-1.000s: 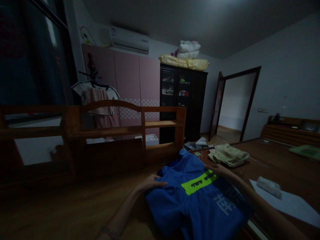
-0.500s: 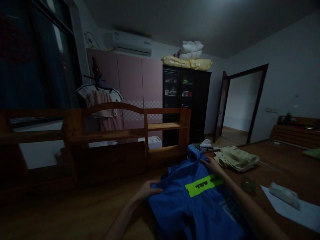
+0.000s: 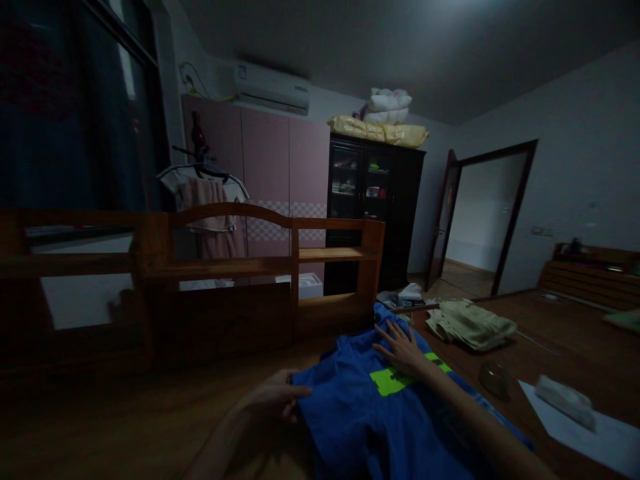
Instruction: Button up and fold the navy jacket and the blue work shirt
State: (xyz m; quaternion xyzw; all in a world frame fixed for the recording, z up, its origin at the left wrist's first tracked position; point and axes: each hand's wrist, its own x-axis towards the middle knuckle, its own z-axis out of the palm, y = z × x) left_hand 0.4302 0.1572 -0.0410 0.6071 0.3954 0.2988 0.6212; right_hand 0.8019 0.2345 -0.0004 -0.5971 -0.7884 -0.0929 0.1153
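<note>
A blue T-shirt [image 3: 345, 393] with a bright green printed band lies spread over the wooden surface in front of me. Its left edge is pinched between the thumb and fingers of my left hand [image 3: 280, 395]. My right hand [image 3: 400, 348] rests flat on the upper part of the shirt, near the collar, fingers spread. Part of the green band is hidden under my right forearm. The shirt's lower end runs out of view at the bottom.
Right of the shirt lie a folded pale green garment [image 3: 470, 325], a glass jar [image 3: 494, 379] and a tissue pack [image 3: 565, 401] on a white sheet [image 3: 607, 430]. A wooden shelf unit [image 3: 225, 269] stands along the far edge. An open door [image 3: 443, 220] is beyond.
My right hand has let go of the collar area and now lies flat on the shirt, a little to the left. The collar has come down flatter. My left hand keeps the edge.
</note>
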